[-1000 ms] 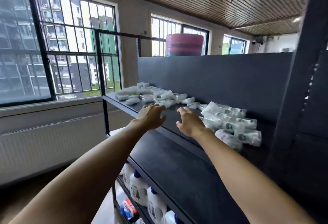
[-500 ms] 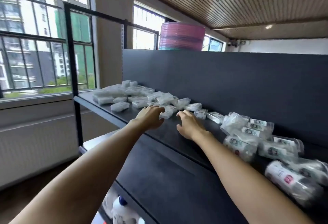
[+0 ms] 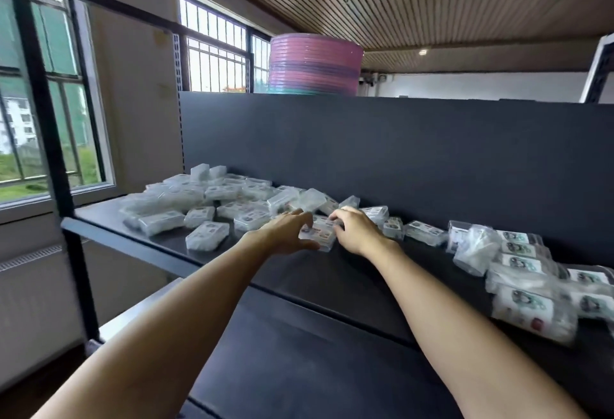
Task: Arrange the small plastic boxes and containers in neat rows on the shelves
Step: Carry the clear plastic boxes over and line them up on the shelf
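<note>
Head view: we are bracketing one small plastic box (image 3: 317,236) on the shelf (image 3: 159,245), left hand (image 3: 288,232) and right hand (image 3: 357,231) gripping its ends; long axis running between grips.

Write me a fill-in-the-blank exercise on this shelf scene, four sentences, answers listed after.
1. Both hands, left hand and right hand, meet on one small clear plastic box lying on the dark ____.
2. The loose pile of clear plastic boxes lies toward the ____ end of the shelf.
3. The stack of round plastic basins behind the back panel is mostly ____.
4. The bagged containers lie to the person's ____.

Answers: shelf; left; pink; right
</note>
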Demonstrator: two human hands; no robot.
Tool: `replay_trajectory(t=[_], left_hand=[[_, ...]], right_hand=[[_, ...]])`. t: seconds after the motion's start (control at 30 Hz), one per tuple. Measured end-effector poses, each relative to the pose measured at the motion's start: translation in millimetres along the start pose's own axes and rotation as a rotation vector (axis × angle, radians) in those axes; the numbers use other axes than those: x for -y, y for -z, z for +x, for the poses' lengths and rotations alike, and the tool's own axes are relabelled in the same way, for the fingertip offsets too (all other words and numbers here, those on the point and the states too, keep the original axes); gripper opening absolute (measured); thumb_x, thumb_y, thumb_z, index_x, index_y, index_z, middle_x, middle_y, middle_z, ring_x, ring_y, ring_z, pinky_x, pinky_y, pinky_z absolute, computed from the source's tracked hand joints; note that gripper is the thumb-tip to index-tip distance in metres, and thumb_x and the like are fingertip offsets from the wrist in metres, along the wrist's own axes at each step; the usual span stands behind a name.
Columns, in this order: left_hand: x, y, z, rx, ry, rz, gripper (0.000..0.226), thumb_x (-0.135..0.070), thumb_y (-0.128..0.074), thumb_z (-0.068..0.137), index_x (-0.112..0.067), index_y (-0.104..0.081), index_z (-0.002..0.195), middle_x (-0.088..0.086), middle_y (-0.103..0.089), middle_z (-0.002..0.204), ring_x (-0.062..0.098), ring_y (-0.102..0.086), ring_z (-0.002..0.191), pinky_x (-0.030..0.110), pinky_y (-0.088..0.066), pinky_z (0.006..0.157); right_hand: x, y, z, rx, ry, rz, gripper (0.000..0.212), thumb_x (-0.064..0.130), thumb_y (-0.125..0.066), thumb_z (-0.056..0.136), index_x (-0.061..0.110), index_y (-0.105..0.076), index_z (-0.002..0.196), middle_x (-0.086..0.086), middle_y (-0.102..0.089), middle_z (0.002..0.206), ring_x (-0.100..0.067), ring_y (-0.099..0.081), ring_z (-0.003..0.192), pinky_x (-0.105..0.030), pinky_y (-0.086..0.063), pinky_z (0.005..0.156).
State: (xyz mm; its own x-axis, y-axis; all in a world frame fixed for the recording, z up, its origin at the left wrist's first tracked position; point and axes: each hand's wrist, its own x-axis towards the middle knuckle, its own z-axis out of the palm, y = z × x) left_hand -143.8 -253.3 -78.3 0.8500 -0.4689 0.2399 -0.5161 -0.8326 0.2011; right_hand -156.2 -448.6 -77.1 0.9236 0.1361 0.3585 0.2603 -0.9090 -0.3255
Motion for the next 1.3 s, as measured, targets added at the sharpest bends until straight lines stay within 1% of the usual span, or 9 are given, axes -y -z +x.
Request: replay_trajectory(t=[0.1, 0.2, 0.4, 0.53, 0.73, 0.83, 1.0, 1.17, 1.3], left_hand=[[12.7, 3.0, 6.9, 0.010, -0.031, -0.028, 0.049, -0.055, -0.073, 0.078, -0.021, -0.051, 0.105, 0.004, -0.058, 0.107, 0.026, -0.052, 0.101, 0.041, -0.046, 0.085], [21.1, 10.5, 12.3, 0.023, -0.047, -0.034, 0.044, -0.050, -0.078, 0.076, -0.020, -0.052, 0.097, 0.002, -0.058, 0.099, 0.026, -0.052, 0.096, 0.039, -0.046, 0.079], [29.4, 12.5, 18.9, 0.023, -0.091, -0.032, 0.042, -0.048, -0.081, 0.072, -0.027, -0.049, 0.089, 0.003, -0.062, 0.103, 0.026, -0.054, 0.095, 0.041, -0.049, 0.082], [26.6, 15.4, 21.8, 0.031, -0.105, -0.056, 0.050, -0.044, -0.085, 0.069, -0.021, -0.057, 0.104, 0.002, -0.063, 0.111, 0.023, -0.055, 0.100, 0.040, -0.049, 0.086], [19.6, 23.7, 26.4, 0.171, -0.088, 0.029, 0.072, -0.049, -0.081, 0.073, -0.018, -0.056, 0.133, 0.003, -0.059, 0.124, 0.023, -0.052, 0.114, 0.032, -0.044, 0.090], [20.5, 19.9, 20.3, 0.165, -0.037, 0.055, 0.069, -0.058, -0.075, 0.076, -0.021, -0.059, 0.131, 0.006, -0.056, 0.124, 0.025, -0.049, 0.115, 0.034, -0.044, 0.092], [1.9, 18.7, -4.8, 0.073, 0.005, 0.034, 0.069, -0.058, -0.078, 0.071, -0.022, -0.059, 0.127, 0.006, -0.050, 0.121, 0.027, -0.044, 0.118, 0.038, -0.041, 0.098], [-37.0, 26.4, -39.7, 0.058, 0.021, -0.012, 0.064, -0.048, -0.083, 0.069, -0.019, -0.059, 0.121, 0.003, -0.058, 0.119, 0.022, -0.054, 0.106, 0.038, -0.049, 0.090], [-77.5, 34.8, -70.8, 0.034, 0.006, -0.032, 0.065, -0.044, -0.086, 0.065, -0.019, -0.058, 0.119, 0.003, -0.059, 0.115, 0.022, -0.054, 0.100, 0.039, -0.051, 0.086]], right_hand=[[5.3, -6.5, 13.6, 0.041, -0.055, -0.013, 0.029, 0.032, -0.056, 0.097, 0.027, -0.064, 0.125, 0.000, -0.056, 0.133, -0.025, -0.054, 0.122, -0.041, -0.045, 0.103], [9.8, -9.3, 24.1, 0.107, -0.127, -0.026, 0.031, 0.043, -0.058, 0.096, 0.029, -0.065, 0.123, -0.002, -0.062, 0.125, -0.027, -0.059, 0.115, -0.040, -0.047, 0.099], [11.9, -13.1, 35.7, 0.071, -0.202, -0.016, 0.018, 0.049, -0.067, 0.090, 0.034, -0.063, 0.098, -0.005, -0.065, 0.114, -0.022, -0.060, 0.102, -0.034, -0.049, 0.091], [12.5, -10.1, 28.9, 0.080, -0.212, -0.014, 0.024, 0.051, -0.065, 0.092, 0.027, -0.062, 0.095, -0.001, -0.066, 0.107, -0.023, -0.059, 0.101, -0.037, -0.048, 0.088], [3.0, 4.8, 7.4, 0.122, -0.236, -0.091, 0.024, 0.047, -0.059, 0.096, 0.024, -0.056, 0.095, -0.004, -0.066, 0.110, -0.025, -0.059, 0.104, -0.039, -0.046, 0.092], [-0.8, 16.1, -15.5, 0.122, -0.244, -0.116, 0.034, 0.050, -0.070, 0.087, 0.021, -0.054, 0.097, 0.002, -0.060, 0.100, -0.022, -0.056, 0.096, -0.037, -0.046, 0.084], [3.8, 28.8, -52.9, 0.110, -0.230, -0.130, 0.033, 0.044, -0.075, 0.083, 0.023, -0.052, 0.092, 0.004, -0.056, 0.092, -0.022, -0.056, 0.089, -0.039, -0.048, 0.081], [8.5, 50.0, -103.2, 0.105, -0.175, -0.122, 0.035, 0.042, -0.076, 0.081, 0.023, -0.052, 0.097, 0.001, -0.058, 0.101, -0.021, -0.057, 0.092, -0.042, -0.051, 0.085], [11.0, 73.4, -154.8, -0.002, -0.126, -0.127, 0.042, 0.036, -0.079, 0.076, 0.026, -0.051, 0.106, 0.003, -0.057, 0.113, -0.020, -0.057, 0.097, -0.038, -0.051, 0.084]])
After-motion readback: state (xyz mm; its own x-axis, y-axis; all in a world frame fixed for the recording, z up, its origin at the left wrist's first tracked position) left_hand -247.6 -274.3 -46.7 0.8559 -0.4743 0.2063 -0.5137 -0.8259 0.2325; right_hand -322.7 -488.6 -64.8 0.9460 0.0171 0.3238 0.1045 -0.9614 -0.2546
